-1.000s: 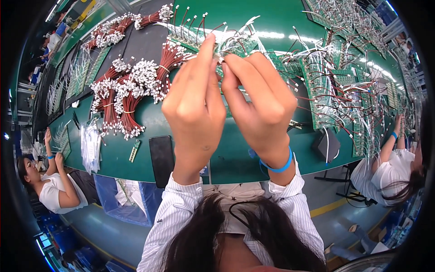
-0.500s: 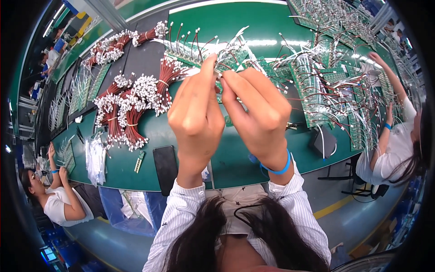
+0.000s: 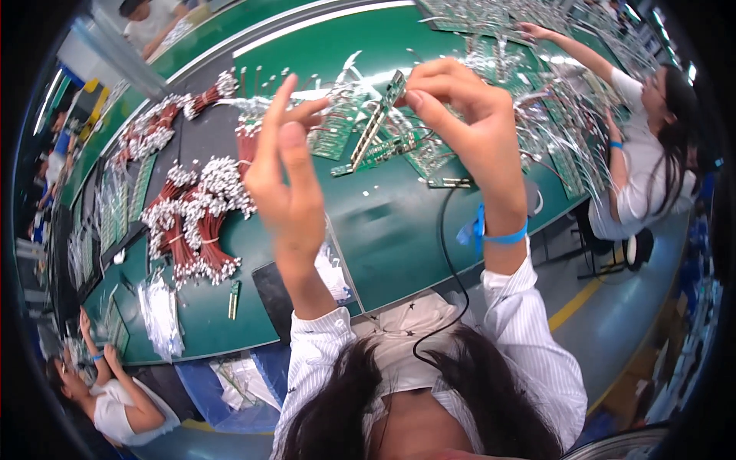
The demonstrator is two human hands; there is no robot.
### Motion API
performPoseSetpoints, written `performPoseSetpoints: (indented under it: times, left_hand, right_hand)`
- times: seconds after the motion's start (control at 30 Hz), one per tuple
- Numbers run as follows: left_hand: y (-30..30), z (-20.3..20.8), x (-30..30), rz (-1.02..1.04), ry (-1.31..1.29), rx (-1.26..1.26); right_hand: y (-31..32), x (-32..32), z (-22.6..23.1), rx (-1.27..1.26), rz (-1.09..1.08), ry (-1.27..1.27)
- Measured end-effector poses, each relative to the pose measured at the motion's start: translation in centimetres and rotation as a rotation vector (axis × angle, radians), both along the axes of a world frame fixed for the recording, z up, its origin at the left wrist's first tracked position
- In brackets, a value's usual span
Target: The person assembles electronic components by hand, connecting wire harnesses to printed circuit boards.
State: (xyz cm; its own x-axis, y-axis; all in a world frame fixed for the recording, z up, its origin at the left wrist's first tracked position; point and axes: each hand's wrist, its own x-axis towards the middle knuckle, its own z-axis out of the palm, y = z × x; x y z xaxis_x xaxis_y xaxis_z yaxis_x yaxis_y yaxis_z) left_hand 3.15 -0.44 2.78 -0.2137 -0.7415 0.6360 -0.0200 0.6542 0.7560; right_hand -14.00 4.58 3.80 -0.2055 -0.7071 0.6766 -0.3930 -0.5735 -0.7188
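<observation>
My left hand [image 3: 287, 180] is raised above the bench with its fingers apart and nothing in them. To its right, my right hand [image 3: 464, 115] pinches the upper end of a narrow green circuit board strip [image 3: 376, 121] between thumb and fingers. The strip slants down to the left, over another green circuit board [image 3: 395, 150] lying on the bench. Left of my left hand lie bundles of dark red wires [image 3: 207, 234] with white connectors. Behind both hands are more green boards with white and red leads attached.
A dark flat phone-like slab [image 3: 272, 295] and clear plastic bags [image 3: 161, 314] lie near the bench's front edge. One small board strip [image 3: 234, 300] is beside them. A co-worker [image 3: 644, 146] works at the right, another [image 3: 115, 391] at the lower left. A black cord [image 3: 443, 230] crosses the front edge.
My hands, close together before, have parted. The left has moved left and opened; the right now shows a circuit board strip in its pinch. The whole view has shifted somewhat.
</observation>
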Motion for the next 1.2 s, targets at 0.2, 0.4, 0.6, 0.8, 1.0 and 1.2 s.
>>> performPoseSetpoints:
  times: [0.2, 0.4, 0.6, 0.8, 1.0, 1.2]
  left_hand:
    - [0.9, 0.7, 1.9, 0.003, 0.058, 0.023]
    - [1.9, 1.1, 2.0, -0.046, 0.074, 0.052]
    - [2.5, 1.1, 1.5, 0.005, 0.058, 0.02]
    - [3.0, 0.7, 1.2, 0.006, -0.022, -0.011]
    - [3.2, 0.8, 0.3, -0.01, -0.061, -0.023]
    - [2.8, 0.4, 0.6, -0.055, -0.085, -0.006]
  right_hand:
    - [5.3, -2.8, 0.9, 0.217, -0.167, 0.169]
    - [14.7, -8.7, -0.4, 0.323, -0.551, 0.12]
    - [21.7, -17.4, 0.4, 0.227, -0.92, 0.074]
    - [22.1, -26.3, -0.4, 0.173, -1.176, 0.162]
    - [24.3, -37.7, -4.3, 0.264, -1.29, 0.159]
    - [24.9, -40.9, -7.3, 0.253, -1.384, 0.032]
